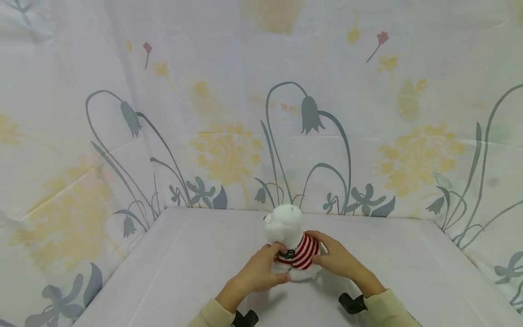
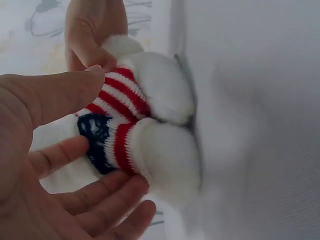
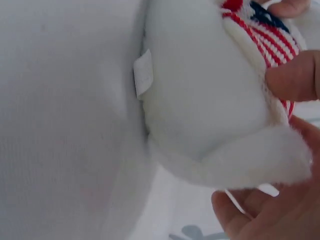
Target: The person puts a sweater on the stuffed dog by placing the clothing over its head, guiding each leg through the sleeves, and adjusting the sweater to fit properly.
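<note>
A white plush toy (image 1: 284, 223) sits on the white table, its head turned toward the left in the head view. It wears a knitted sweater (image 2: 122, 97) with red and white stripes and a navy patch. My left hand (image 1: 260, 271) holds the toy's left side, the thumb and fingertips on the sweater around the patch. From the other side my right hand (image 1: 338, 255) grips the toy's body, with its thumb (image 3: 295, 77) pressing the sweater's hem. In the right wrist view, a small white tag (image 3: 143, 73) sticks out near the toy's base.
The white-covered table (image 1: 196, 254) extends around the toy. Behind it hangs a pale curtain (image 1: 229, 91) printed with grey and yellow flowers, also rising along both sides. Black wrist mounts (image 1: 352, 303) sit near the sleeve cuffs.
</note>
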### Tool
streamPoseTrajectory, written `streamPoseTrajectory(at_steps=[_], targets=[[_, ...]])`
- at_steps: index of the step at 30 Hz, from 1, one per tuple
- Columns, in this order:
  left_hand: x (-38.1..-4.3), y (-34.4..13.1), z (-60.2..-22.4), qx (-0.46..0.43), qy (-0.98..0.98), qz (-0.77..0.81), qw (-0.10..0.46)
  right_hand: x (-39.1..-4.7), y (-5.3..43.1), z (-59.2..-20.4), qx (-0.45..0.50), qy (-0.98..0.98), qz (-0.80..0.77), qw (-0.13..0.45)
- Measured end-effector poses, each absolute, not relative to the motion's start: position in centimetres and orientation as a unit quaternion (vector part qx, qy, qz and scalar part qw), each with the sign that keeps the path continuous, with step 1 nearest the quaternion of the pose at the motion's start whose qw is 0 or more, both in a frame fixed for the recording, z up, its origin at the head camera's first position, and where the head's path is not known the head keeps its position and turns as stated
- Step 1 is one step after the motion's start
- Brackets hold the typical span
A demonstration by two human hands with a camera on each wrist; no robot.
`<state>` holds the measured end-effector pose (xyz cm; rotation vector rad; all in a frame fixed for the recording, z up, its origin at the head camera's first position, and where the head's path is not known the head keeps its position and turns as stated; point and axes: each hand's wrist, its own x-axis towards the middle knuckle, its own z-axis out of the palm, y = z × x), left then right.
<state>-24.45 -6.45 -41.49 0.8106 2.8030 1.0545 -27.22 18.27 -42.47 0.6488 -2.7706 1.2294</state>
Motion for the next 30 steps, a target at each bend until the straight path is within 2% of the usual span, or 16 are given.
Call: streamPoseTrajectory(at_steps=[2, 5, 9, 12, 14, 16, 17, 23, 26, 30], targets=[[-24.3, -6.6, -41.0, 0.261, 0.906, 0.335, 0.01, -27.2, 18.4, -42.5, 0.217, -0.893, 0.393, 0.031], [-24.3, -7.2, -40.2, 0.261, 0.894, 0.362, -0.033, -27.1, 17.9, -42.3, 0.232, -0.891, 0.38, 0.086], [-24.8, -7.9, -39.1, 0.269, 0.849, 0.432, -0.142, -26.5, 16.3, -41.6, 0.24, -0.876, 0.372, 0.192], [-25.8, -8.1, -38.4, 0.274, 0.817, 0.452, -0.231, -26.1, 14.8, -40.9, 0.249, -0.857, 0.377, 0.248], [-26.9, -8.1, -38.0, 0.278, 0.805, 0.453, -0.262, -25.9, 14.1, -40.6, 0.252, -0.85, 0.373, 0.274], [-28.0, -8.1, -37.7, 0.287, 0.804, 0.455, -0.251, -25.8, 13.6, -40.4, 0.255, -0.845, 0.37, 0.289], [-28.6, -8.2, -37.5, 0.294, 0.808, 0.457, -0.228, -25.8, 13.4, -40.5, 0.258, -0.843, 0.368, 0.297], [-30.9, -8.3, -36.9, 0.318, 0.829, 0.458, -0.042, -25.5, 13.0, -41.1, 0.275, -0.835, 0.361, 0.311], [-31.3, -8.5, -36.9, 0.311, 0.827, 0.469, -0.008, -25.5, 12.8, -41.2, 0.278, -0.834, 0.362, 0.31], [-31.3, -8.4, -36.9, 0.306, 0.829, 0.467, -0.004, -25.5, 12.6, -41.2, 0.271, -0.837, 0.357, 0.313]])
